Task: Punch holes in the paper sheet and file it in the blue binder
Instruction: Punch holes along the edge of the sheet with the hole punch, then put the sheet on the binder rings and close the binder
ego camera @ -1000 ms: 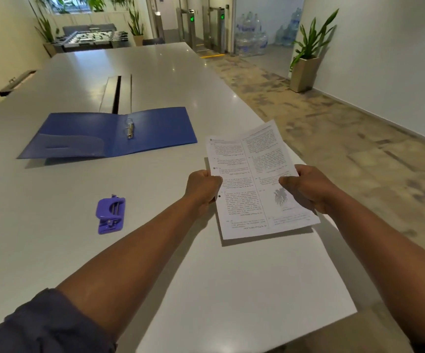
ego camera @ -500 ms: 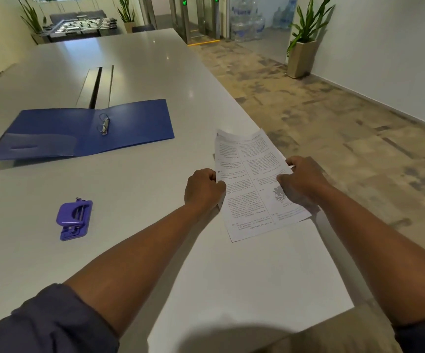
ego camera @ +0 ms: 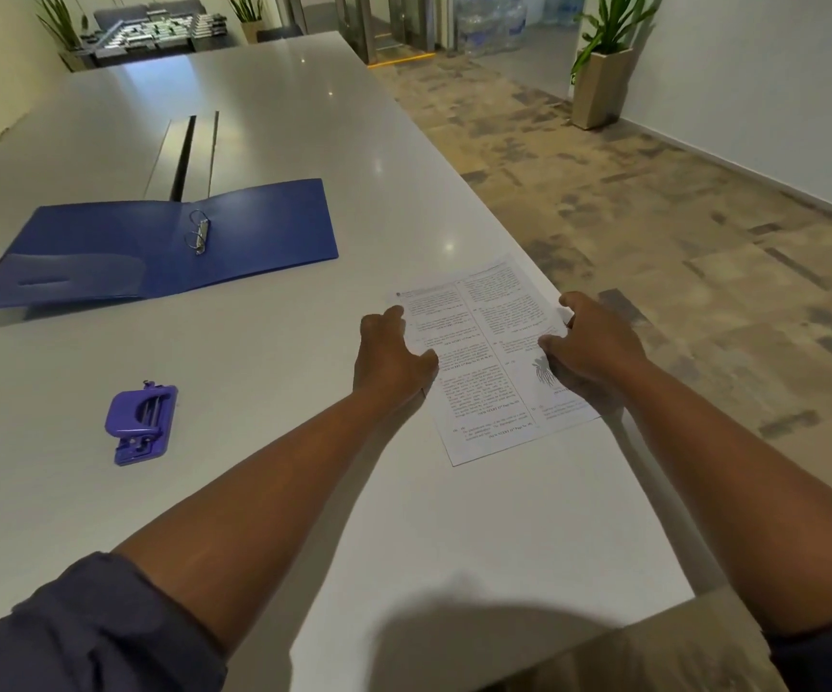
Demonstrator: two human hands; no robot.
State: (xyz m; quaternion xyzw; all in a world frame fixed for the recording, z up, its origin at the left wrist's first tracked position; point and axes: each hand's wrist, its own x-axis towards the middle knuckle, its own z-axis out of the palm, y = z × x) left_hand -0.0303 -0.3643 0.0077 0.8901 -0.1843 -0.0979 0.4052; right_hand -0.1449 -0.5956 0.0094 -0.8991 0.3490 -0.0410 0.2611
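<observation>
The printed paper sheet (ego camera: 494, 362) is lying flat on the white counter (ego camera: 264, 372), close to its right edge, and both hands are resting on it. The left hand (ego camera: 391, 354) is sitting on the sheet's left edge with fingers spread and relaxed — its grip is loose, holding nothing. The right hand (ego camera: 588, 347) is covering the sheet's right edge, fingers bent over the margin; whether they are pinching the paper or only pressing it down I cannot tell. The blue binder (ego camera: 164, 242) is lying open and flat farther back on the left, well apart from the sheet, its metal rings (ego camera: 198, 235) standing at the spine. The purple hole punch (ego camera: 142, 424) is sitting alone on the counter nearer the person — left of the left forearm, apart from both binder and sheet. A dark sleeve (ego camera: 79, 636) is showing at the lower left, and a potted plant (ego camera: 603, 67) is standing against the far right wall.
</observation>
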